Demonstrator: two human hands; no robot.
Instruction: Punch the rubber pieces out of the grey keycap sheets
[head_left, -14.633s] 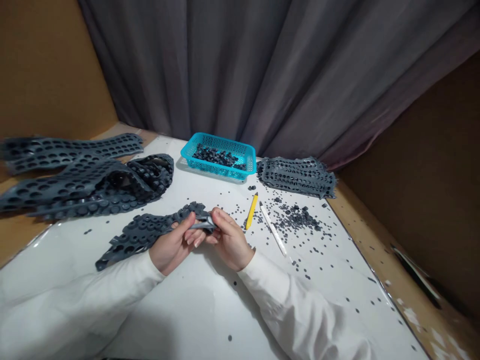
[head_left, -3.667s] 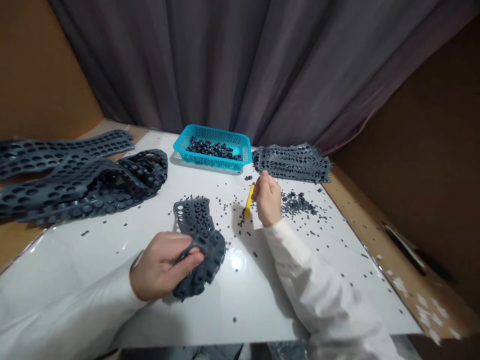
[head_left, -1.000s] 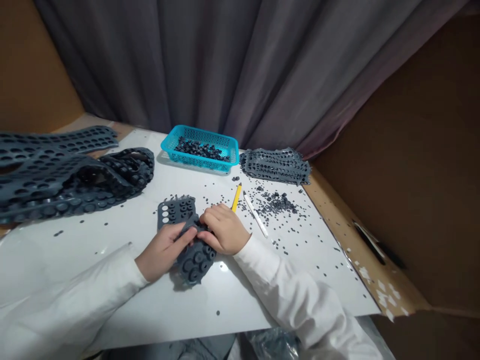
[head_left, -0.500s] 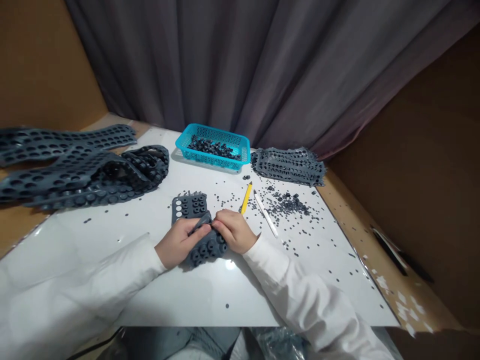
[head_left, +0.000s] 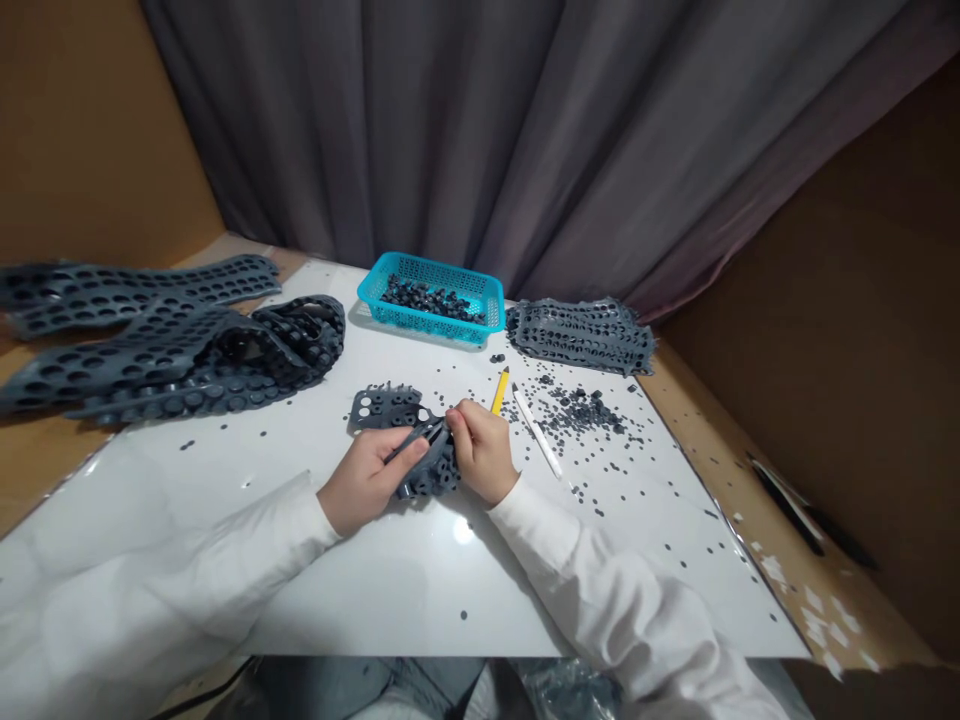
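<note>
A dark grey rubber sheet [head_left: 427,482] with rows of moulded rings is bent up between my hands, above the white tabletop. My left hand [head_left: 367,478] is closed on the folded part, thumb on top. Its far end, with a few round holes showing white, sticks out beyond my fingers. My right hand [head_left: 481,450] is closed in a pinch at the right end of the fold, its fingertips against the rubber. Whatever lies between those fingertips is hidden.
A blue basket [head_left: 431,325] holds small black rubber pieces. Perforated rubber sheets lie left [head_left: 187,350] and right [head_left: 581,335]. A yellow pen [head_left: 500,390] and a white pen [head_left: 536,432] rest beside scattered dark bits [head_left: 589,410]. A black-handled tool [head_left: 784,503] lies far right.
The sheet's fold has tipped further over and its ringed underside has turned. My right hand has moved slightly right and up, its fingers more upright. The view has shifted a little.
</note>
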